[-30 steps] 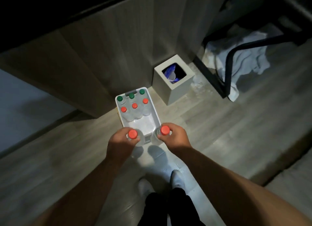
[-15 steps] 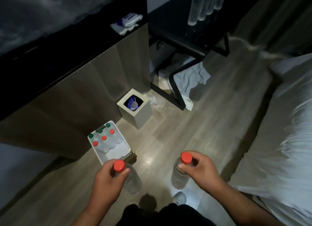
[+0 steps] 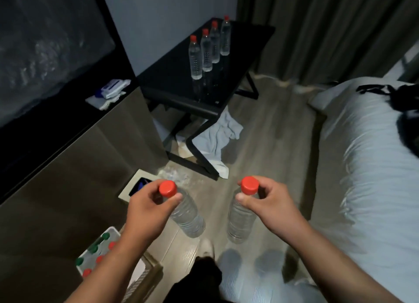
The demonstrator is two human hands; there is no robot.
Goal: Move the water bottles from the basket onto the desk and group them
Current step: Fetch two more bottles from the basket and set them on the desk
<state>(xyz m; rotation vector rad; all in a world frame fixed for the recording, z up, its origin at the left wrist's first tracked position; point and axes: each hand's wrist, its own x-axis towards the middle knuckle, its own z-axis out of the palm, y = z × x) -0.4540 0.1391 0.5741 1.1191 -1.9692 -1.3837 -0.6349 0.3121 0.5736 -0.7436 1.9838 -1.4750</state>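
Note:
My left hand (image 3: 145,208) grips a clear water bottle (image 3: 187,216) by its neck, just under the red cap. My right hand (image 3: 268,202) holds a second red-capped bottle (image 3: 240,221) the same way. Both bottles hang in the air over the floor. The white basket (image 3: 113,231) sits at the lower left, partly hidden by my left forearm, with several green- and red-capped bottles inside. On the black desk (image 3: 172,80) ahead, several red-capped bottles (image 3: 207,51) stand in a row.
A square bin (image 3: 130,188) stands by the wooden cabinet (image 3: 74,166) on the left. A crumpled white towel (image 3: 217,139) lies under the desk's black frame. A white bed (image 3: 367,166) fills the right side. Wood floor runs between bed and desk.
Both hands have lifted their bottles out of the basket and raised them. The view has swung up from the basket to the desk and bed.

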